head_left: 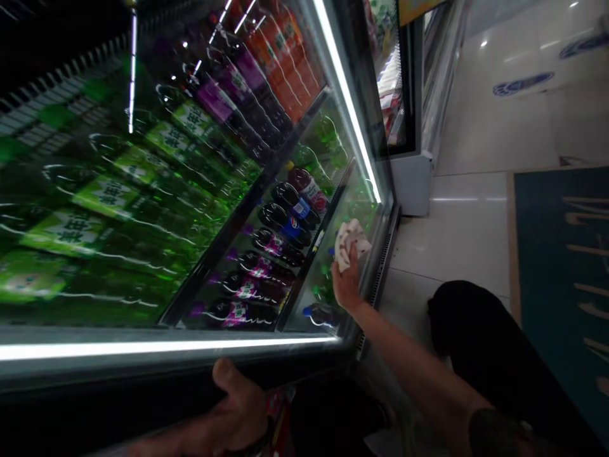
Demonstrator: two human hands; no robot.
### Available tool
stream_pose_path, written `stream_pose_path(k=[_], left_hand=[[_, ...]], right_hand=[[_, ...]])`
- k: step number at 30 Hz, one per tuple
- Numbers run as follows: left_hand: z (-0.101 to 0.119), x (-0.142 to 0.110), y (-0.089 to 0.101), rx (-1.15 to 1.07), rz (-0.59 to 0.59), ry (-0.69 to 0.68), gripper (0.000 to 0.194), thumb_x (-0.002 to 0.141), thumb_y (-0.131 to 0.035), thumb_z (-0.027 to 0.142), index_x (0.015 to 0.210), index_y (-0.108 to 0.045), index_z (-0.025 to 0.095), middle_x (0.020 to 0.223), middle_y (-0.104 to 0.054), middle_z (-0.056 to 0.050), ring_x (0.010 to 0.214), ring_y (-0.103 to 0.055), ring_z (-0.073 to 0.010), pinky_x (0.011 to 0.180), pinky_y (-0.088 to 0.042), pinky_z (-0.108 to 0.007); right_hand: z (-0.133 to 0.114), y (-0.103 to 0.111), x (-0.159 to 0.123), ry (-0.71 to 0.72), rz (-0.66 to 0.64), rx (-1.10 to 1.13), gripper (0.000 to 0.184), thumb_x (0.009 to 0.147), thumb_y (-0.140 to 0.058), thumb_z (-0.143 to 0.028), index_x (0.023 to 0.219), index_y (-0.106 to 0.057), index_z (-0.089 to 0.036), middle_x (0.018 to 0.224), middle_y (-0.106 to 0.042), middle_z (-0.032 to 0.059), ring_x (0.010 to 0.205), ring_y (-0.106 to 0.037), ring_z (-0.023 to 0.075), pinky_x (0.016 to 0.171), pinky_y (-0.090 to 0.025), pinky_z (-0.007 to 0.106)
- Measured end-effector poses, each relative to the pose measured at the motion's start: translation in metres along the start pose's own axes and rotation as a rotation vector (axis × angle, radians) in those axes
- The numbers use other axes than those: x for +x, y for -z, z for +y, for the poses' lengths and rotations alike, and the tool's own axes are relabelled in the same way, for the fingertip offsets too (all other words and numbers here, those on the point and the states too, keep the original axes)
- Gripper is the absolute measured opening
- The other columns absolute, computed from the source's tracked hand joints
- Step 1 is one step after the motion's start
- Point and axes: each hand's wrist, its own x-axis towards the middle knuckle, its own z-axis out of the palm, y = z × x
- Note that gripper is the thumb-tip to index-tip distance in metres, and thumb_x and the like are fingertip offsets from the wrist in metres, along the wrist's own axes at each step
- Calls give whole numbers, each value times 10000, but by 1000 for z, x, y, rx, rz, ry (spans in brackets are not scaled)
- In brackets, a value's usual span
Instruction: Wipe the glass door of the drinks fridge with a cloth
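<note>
My right hand [347, 285] presses a crumpled white cloth with dark spots [349, 244] against the glass [368, 219] of a lit drinks cooler, near its lower end. The fingers are bunched on the cloth. Along the cooler's dark frame edge [143, 387] lies my left hand [240, 406], its thumb up against the frame and its fingers stretched to the left, partly blurred. It appears to grip that edge. Behind the glass are green-labelled bottles [104, 190], purple-labelled bottles [257, 263], orange bottles [285, 51] and cola bottles with blue labels [290, 222].
Bright light strips [347, 89] run along the cooler's borders. Another refrigerated case [409, 127] stands beside it. A dark-clothed leg [485, 343] is at the lower right, near a dark green mat with lettering [542, 254] on the pale tiled floor [457, 235].
</note>
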Motion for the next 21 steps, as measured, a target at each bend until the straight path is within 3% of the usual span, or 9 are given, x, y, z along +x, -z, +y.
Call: stream_pose_path(k=[4,8,10,12,14,16,18,21], left_hand=[[-22,-6,-7,43,149,33,1279,854,-719,718,1668,-133,-76,1691,-262,-395,1669,-140,-517,1367,-153,-680],[-59,-11,-23,93,253,42,1402,802,-754,780,1613,-147,-189,1675,-202,-477,1658,-154,-539,1374,-120,-678],[-67,-10,-29,91,274,12,1376,836,-707,803,1602,-166,-204,1667,-216,-485,1653,-206,-515,1385,-125,-645],[-68,-8,-33,64,266,21,1254,901,-630,798,1643,-199,-116,1704,-242,-420,1664,-225,-462,1393,-142,-618],[-66,-8,-32,58,265,50,1213,910,-624,794,1665,-207,-59,1732,-227,-382,1678,-199,-444,1393,-155,-614],[-63,-10,-29,90,278,37,1314,862,-684,802,1643,-175,-124,1711,-200,-431,1680,-164,-474,1393,-137,-618],[-58,-12,-23,120,277,8,1383,829,-732,794,1614,-145,-182,1672,-209,-479,1674,-147,-504,1390,-110,-629],[-43,-9,-13,107,190,-4,1285,894,-690,755,1646,-121,-117,1669,-252,-443,1678,-128,-500,1379,-88,-656]], right_hand=[[-132,10,-12,415,-1,-83,743,1091,-538,-480,1761,-308,-257,1858,20,82,1740,0,338,1402,-212,616],[-254,32,-40,768,-129,-238,938,970,-697,-730,1754,-341,-357,1852,-53,73,1722,49,434,1376,-238,644],[-297,41,-54,925,-226,-327,966,899,-673,-879,1722,-360,-483,1838,-168,2,1720,81,429,1383,-199,638],[-318,44,-61,1005,-274,-381,857,904,-610,-928,1663,-391,-596,1818,-239,-82,1726,95,384,1397,-150,601],[-310,41,-61,1012,-262,-367,729,959,-610,-860,1627,-431,-628,1814,-251,-98,1733,61,356,1401,-143,580],[-272,33,-57,973,-227,-304,709,985,-658,-765,1637,-473,-558,1832,-212,-33,1733,10,382,1395,-172,609],[-211,24,-55,865,-183,-231,760,980,-706,-693,1662,-495,-435,1855,-102,51,1724,-12,437,1377,-204,660],[-102,14,-66,642,-149,-138,794,1018,-686,-529,1722,-411,-287,1857,75,108,1718,-3,466,1361,-241,697]])
